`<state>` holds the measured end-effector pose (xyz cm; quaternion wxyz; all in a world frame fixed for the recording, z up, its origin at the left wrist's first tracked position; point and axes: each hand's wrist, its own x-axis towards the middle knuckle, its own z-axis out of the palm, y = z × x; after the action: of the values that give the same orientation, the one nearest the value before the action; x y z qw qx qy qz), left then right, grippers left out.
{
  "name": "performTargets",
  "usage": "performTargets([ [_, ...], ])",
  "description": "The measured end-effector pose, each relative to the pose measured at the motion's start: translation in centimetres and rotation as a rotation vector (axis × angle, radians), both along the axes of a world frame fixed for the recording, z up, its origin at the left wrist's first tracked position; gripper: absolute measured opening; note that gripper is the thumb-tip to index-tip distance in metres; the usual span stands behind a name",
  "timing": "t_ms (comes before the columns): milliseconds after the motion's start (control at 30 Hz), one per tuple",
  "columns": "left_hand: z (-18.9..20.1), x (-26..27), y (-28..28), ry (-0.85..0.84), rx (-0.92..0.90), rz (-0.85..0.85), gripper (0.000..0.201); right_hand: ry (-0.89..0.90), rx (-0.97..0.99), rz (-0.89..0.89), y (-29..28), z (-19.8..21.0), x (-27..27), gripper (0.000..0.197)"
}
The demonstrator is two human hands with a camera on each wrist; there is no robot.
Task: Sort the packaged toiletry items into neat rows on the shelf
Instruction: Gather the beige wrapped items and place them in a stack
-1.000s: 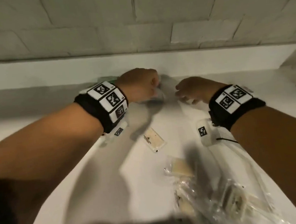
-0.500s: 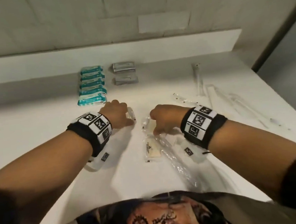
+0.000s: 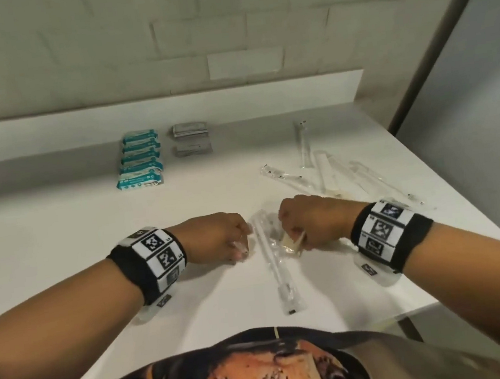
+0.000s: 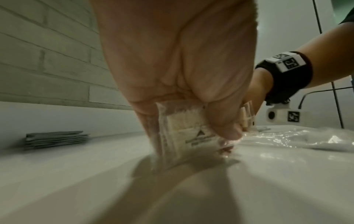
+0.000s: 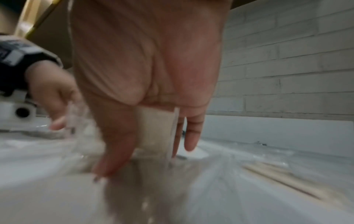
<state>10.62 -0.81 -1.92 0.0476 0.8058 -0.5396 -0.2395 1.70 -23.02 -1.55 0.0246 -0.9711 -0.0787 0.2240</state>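
My left hand [image 3: 238, 246] pinches a small stack of clear packets [image 4: 184, 130] with cream contents, standing on edge on the white shelf [image 3: 62, 240]. Close to its right, my right hand [image 3: 294, 237] grips a second bunch of cream packets [image 5: 155, 130], also upright on the surface. A long clear-wrapped toothbrush [image 3: 273, 262] lies between the two hands. At the back stands a row of teal packs [image 3: 140, 159], with grey sachets [image 3: 191, 138] in a short row beside it.
A loose pile of long clear-wrapped items [image 3: 324, 172] lies at the right, behind my right hand. The shelf ends at a back ledge [image 3: 172, 111] under a brick wall. Its right edge [image 3: 460, 207] runs diagonally near my right wrist.
Both hands have drawn back from the rear ledge to the front middle of the shelf. Each now holds small packets on edge; the teal and grey rows have come into view.
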Motion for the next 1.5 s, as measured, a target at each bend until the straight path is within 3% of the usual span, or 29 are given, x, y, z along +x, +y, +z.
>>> performTargets([
  [67, -0.2, 0.1, -0.2, -0.091, 0.057, -0.031, 0.035, -0.069, -0.006, 0.009, -0.2, -0.3, -0.4, 0.029],
  [133, -0.6, 0.3, -0.1, -0.201, 0.158, -0.041, 0.049, -0.109, -0.033, 0.006, -0.6, -0.6, -0.5, 0.047],
  [233, -1.1, 0.4, 0.1, -0.225, 0.237, 0.089, 0.061, -0.14, -0.075, 0.037, -1.0, -0.7, -0.6, 0.044],
  [400, -1.4, 0.2, -0.3, -0.175, 0.28, 0.282, 0.069, -0.165, 0.203, -0.419, -5.7, 1.7, -0.4, 0.05],
  [500, -1.1, -0.6, -1.2, -0.146, 0.324, 0.377, 0.064, -0.213, 0.161, -0.654, -10.0, 2.9, -0.5, 0.057],
  [567, -0.7, -0.8, -1.7, -0.1, 0.338, 0.437, 0.06, -0.133, 0.066, -0.628, -11.7, 2.4, -0.7, 0.055],
  [667, -0.4, -0.9, -1.7, -0.033, 0.305, 0.523, 0.054, -0.023, 0.024, -0.391, -11.8, 0.6, -0.7, 0.026],
  [767, -0.4, -1.3, -1.7, 0.034, 0.209, 0.591, 0.042, -0.047, 0.039, -0.288, -11.7, -0.2, -0.6, 0.026],
  [867, -0.3, -1.6, -1.3, 0.143, 0.021, 0.702, 0.024, -0.086, 0.068, -0.388, -11.6, -1.2, -0.1, 0.035],
  [967, -0.4, -1.9, -1.0, 0.255, -0.221, 0.793, 0.012, -0.082, 0.181, -0.554, -11.4, -1.8, 0.1, 0.069],
  [1033, -0.5, -2.1, -0.9, 0.34, -0.352, 0.886, 0.016, -0.026, 0.304, -0.652, -11.1, -1.4, 0.1, 0.082],
  [1167, -0.4, -2.5, -1.6, 0.666, -0.624, 0.998, 0.016, 0.05, 0.102, -0.648, -10.7, -0.7, 0.1, 0.073],
  [1267, -0.1, -2.6, -2.1, 0.798, -0.733, 1.042, 0.019, -0.073, 0.027, -0.733, -11.3, 1.2, -0.2, 0.063],
  [1367, 0.7, -2.3, -2.5, 0.943, -0.884, 1.04, 0.025, -0.322, 0.448, -0.845, -10.4, 5.2, -0.5, 0.053],
  [1433, 1.6, -2.2, -3.5, 1.07, -1.013, 0.993, 0.028, -0.367, 0.892, -0.738, -7.3, 7.8, -0.8, 0.031],
  [1500, 2.9, -2.3, -4.5, 1.211, -1.074, 0.923, 0.04, -0.33, 1.125, -0.596, -3.1, 9.2, -0.5, 0.02],
])
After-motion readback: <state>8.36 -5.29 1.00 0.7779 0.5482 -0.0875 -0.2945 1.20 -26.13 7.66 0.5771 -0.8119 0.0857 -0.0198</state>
